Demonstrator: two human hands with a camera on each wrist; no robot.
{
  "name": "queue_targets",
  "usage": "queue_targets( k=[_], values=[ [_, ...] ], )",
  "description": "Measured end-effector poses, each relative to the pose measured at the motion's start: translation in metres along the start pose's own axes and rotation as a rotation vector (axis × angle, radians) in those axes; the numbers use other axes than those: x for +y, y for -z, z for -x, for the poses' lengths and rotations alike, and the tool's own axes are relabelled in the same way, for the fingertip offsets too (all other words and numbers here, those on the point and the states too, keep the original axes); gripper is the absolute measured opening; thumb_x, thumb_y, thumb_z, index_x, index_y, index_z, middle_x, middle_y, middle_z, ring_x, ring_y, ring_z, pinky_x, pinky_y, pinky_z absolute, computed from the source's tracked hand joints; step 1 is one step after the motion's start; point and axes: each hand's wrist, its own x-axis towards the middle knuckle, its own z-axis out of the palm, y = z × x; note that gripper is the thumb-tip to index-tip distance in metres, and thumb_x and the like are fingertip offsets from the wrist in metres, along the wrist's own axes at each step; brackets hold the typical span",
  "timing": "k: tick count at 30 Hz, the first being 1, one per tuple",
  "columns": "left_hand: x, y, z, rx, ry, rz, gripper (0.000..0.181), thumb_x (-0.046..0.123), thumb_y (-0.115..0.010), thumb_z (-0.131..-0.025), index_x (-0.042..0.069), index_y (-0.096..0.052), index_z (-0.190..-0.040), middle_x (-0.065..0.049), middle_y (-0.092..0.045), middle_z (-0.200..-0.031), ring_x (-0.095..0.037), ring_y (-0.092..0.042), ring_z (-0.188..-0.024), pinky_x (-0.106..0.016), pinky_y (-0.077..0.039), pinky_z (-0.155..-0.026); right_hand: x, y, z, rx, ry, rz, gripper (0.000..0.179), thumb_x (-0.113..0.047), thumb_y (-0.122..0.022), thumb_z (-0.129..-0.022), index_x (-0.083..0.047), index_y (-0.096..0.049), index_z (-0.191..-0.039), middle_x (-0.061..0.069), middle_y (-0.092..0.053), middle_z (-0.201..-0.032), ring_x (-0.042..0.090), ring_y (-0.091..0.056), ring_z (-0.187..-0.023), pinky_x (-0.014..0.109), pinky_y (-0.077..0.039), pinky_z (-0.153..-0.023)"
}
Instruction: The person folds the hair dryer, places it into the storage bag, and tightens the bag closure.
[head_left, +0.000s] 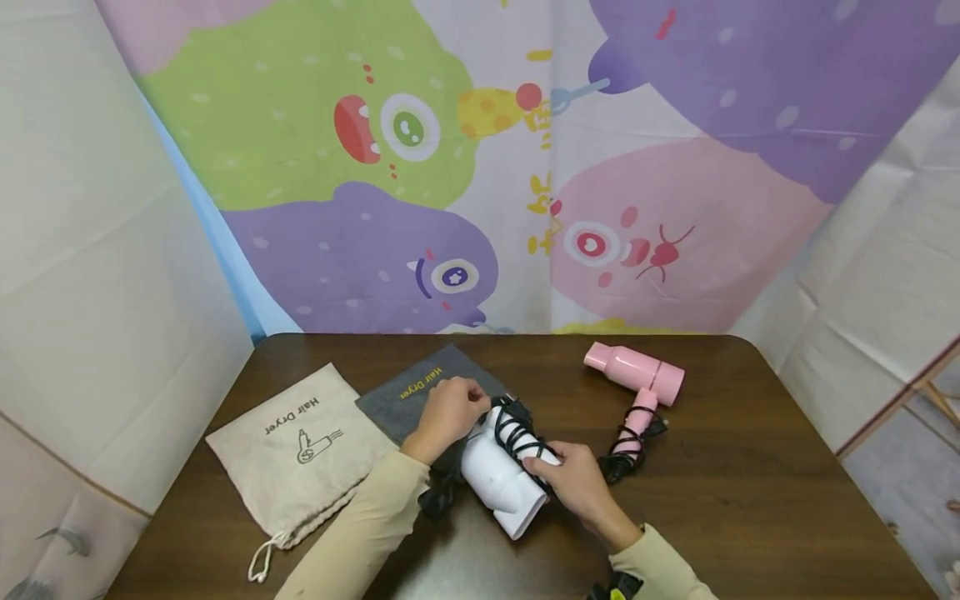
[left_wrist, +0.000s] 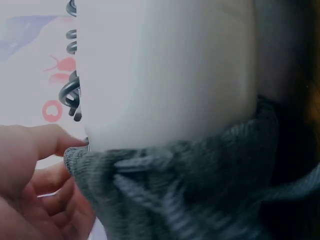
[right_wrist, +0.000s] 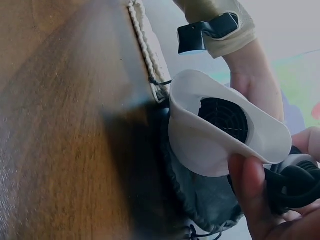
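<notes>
A white hair dryer (head_left: 495,479) with black cord (head_left: 513,432) wound round its handle is tilted over the table. My right hand (head_left: 577,477) grips it by the corded handle; in the right wrist view the wide nozzle (right_wrist: 187,150) faces the camera. With thumb and fingers, my left hand (left_wrist: 42,182) pinches the mouth edge of a dark grey drawstring bag (left_wrist: 175,187). The dryer's rear end sits inside that mouth. Gold "Hair Dryer" lettering shows on the bag's flat part in the head view, beyond my left hand.
To the left lies a beige drawstring bag (head_left: 307,450) printed with a hair dryer. A pink hair dryer (head_left: 637,371), its handle wrapped in black cord, lies at the right. A cartoon-printed curtain (head_left: 525,167) hangs behind the brown table (head_left: 735,483).
</notes>
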Motion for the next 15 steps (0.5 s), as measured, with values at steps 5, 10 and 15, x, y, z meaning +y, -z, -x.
queue_targets(
  k=[5,10,15],
  values=[
    [-0.0017,0.0004,-0.0023,0.094,0.036,0.142,0.01,0.017,-0.068,-0.086,0.011,-0.074,-0.081,-0.003,-0.072,-0.077,-0.015,-0.062,-0.067,-0.032,-0.05,-0.066,0.0017,0.0015,-0.0023,-0.025,0.064,0.08,0.022,-0.016,-0.076,-0.078,0.001,-0.073,-0.091,0.003,-0.066,-0.072,0.01,-0.054,-0.059,0.023,-0.045,-0.054],
    [0.0011,0.0054,-0.0029,0.085,0.049,0.251,0.012,0.018,-0.067,-0.089,0.01,-0.076,-0.087,-0.005,-0.073,-0.083,-0.016,-0.064,-0.073,-0.03,-0.05,-0.068,0.0034,0.003,-0.0054,-0.058,0.166,0.206,0.015,-0.017,-0.076,-0.076,-0.004,-0.072,-0.083,-0.002,-0.062,-0.069,0.007,-0.05,-0.061,0.021,-0.041,-0.055],
    [0.0079,0.0094,-0.0006,0.089,0.019,0.285,0.011,0.019,-0.067,-0.09,0.012,-0.076,-0.089,-0.004,-0.073,-0.085,-0.016,-0.065,-0.076,-0.03,-0.051,-0.069,-0.0004,0.0044,-0.0082,-0.089,0.21,0.263,0.014,-0.02,-0.075,-0.076,-0.008,-0.068,-0.074,-0.005,-0.054,-0.064,0.007,-0.046,-0.058,0.021,-0.037,-0.053]
  ],
)
